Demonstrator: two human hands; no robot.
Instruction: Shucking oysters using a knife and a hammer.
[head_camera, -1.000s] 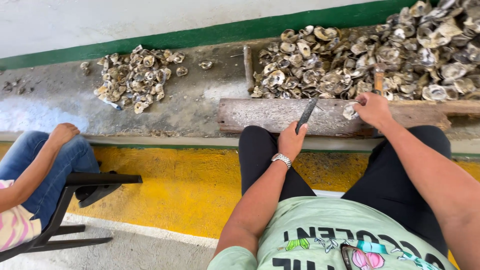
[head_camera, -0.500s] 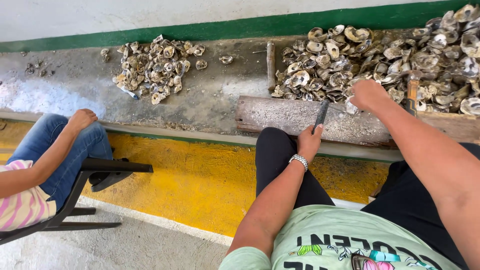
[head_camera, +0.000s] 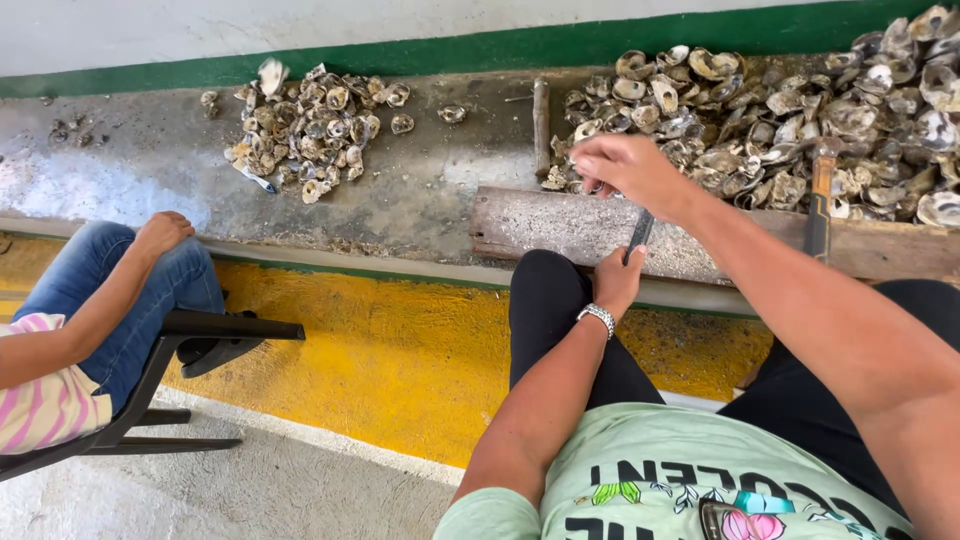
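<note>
Nearest the camera, the left hand (head_camera: 617, 281), a silver bracelet (head_camera: 598, 317) at its wrist, rests on the knee with its fingers clamped on a knife (head_camera: 638, 233) whose dark blade points up over the wooden plank (head_camera: 560, 222). Just beyond it the right hand (head_camera: 622, 166) reaches to the near edge of the big oyster shell heap (head_camera: 790, 110), fingers curled together, though whether they grip a shell cannot be told. Farther left on the concrete worktop (head_camera: 440, 180) lies a smaller shell pile (head_camera: 310, 125), and a seated person's hand (head_camera: 160, 232) rests on a jeans-clad knee.
</note>
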